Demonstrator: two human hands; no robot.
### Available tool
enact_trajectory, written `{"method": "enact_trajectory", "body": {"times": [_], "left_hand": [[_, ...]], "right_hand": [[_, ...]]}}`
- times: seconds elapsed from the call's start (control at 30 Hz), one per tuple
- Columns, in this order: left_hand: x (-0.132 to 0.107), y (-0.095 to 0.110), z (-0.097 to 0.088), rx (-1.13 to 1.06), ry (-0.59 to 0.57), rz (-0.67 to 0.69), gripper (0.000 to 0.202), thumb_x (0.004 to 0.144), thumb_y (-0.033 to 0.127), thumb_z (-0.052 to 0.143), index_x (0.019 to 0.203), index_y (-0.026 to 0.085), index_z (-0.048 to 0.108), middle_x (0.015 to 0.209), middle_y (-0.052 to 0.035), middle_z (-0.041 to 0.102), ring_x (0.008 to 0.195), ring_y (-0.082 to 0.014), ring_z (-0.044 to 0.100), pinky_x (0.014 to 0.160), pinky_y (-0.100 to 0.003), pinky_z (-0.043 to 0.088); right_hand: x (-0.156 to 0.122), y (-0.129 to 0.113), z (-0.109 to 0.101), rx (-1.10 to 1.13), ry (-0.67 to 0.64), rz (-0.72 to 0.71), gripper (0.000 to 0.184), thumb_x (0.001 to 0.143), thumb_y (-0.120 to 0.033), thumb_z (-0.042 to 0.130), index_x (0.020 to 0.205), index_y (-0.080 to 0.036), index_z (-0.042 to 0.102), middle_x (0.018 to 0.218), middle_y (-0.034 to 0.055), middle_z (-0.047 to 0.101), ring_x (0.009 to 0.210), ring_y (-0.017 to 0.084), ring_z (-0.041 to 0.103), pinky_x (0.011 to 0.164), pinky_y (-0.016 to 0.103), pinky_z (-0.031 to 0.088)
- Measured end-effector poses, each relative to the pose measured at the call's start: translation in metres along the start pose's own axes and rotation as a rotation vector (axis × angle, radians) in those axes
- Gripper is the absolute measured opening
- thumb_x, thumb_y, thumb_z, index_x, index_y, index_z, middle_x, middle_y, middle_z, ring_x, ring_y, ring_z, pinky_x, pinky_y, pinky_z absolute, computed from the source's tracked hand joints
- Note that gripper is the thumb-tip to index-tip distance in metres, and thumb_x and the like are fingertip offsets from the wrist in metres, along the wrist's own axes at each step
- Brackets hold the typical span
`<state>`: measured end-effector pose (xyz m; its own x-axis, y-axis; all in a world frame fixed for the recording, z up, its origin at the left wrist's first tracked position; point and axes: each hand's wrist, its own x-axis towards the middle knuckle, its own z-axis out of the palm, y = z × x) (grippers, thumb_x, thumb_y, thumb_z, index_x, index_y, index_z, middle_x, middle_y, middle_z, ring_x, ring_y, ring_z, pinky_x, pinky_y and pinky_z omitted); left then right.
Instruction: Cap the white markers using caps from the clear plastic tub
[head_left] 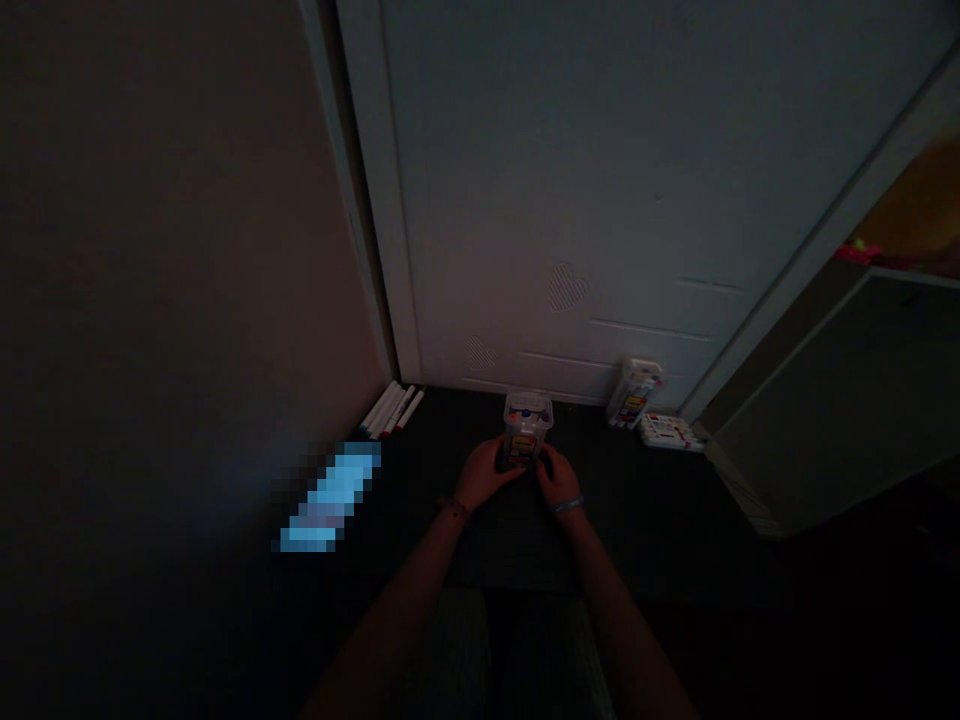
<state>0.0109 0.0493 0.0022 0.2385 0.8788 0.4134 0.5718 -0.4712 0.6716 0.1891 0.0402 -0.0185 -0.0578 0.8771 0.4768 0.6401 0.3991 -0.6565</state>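
A clear plastic container (527,412) with a yellow and red label stands on the dark table in front of me. Orange, blue and reddish bits show inside near its top; the dim light hides what they are. My left hand (480,475) is wrapped round the lower left side of the container, thumb across its front. On the opposite side, my right hand (559,478) grips the lower right, fingers curled against it. The container looks upright, its open rim facing me.
Several white markers (393,408) lie at the back left. A blurred bright blue screen (330,498) is at the left. To the right, a clear marker case (634,392) leans near the white door (517,200), beside a flat set of markers (670,430).
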Motion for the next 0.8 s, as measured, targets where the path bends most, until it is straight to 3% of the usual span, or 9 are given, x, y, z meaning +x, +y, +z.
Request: {"method": "enact_trajectory", "body": {"times": [0.17,0.33,0.53,0.8], "left_hand": [[0.0005,0.0028,-0.0021,-0.003,-0.015,-0.014,0.059,0.068,0.037,0.067,0.121,0.022,0.046,0.117,-0.0072,0.057,0.110,-0.0254,0.052,0.092,-0.040,0.040],[0.0008,0.0050,-0.0022,-0.004,0.014,-0.014,0.079,0.065,0.035,0.070,0.132,0.022,0.030,0.124,-0.0095,0.052,0.111,-0.0259,0.050,0.091,-0.040,0.041],[0.0003,0.0046,-0.0014,0.016,0.009,-0.003,0.069,0.066,0.034,0.069,0.127,0.022,0.038,0.117,-0.0081,0.057,0.107,-0.0253,0.053,0.089,-0.038,0.042],[-0.0002,-0.0010,-0.0001,0.031,0.003,0.003,0.073,0.064,0.033,0.070,0.129,0.022,0.036,0.117,-0.0084,0.056,0.106,-0.0254,0.053,0.090,-0.039,0.041]], "right_hand": [[0.0000,-0.0009,0.0010,0.027,0.016,-0.006,0.043,0.079,-0.017,0.045,0.122,-0.019,0.048,0.114,0.0087,0.058,0.103,0.022,0.054,0.090,0.041,0.043],[-0.0009,-0.0016,0.0025,0.121,0.069,-0.040,0.060,0.077,-0.017,0.048,0.135,-0.016,0.030,0.128,0.0117,0.047,0.112,0.022,0.050,0.095,0.042,0.040],[-0.0038,-0.0007,0.0030,0.132,-0.001,-0.066,0.058,0.079,-0.017,0.046,0.134,-0.017,0.031,0.132,0.0104,0.044,0.116,0.021,0.047,0.098,0.040,0.038],[-0.0024,0.0016,0.0048,0.151,0.000,-0.033,0.054,0.078,-0.016,0.045,0.132,-0.018,0.035,0.125,0.0096,0.050,0.110,0.020,0.052,0.095,0.040,0.041]]}}
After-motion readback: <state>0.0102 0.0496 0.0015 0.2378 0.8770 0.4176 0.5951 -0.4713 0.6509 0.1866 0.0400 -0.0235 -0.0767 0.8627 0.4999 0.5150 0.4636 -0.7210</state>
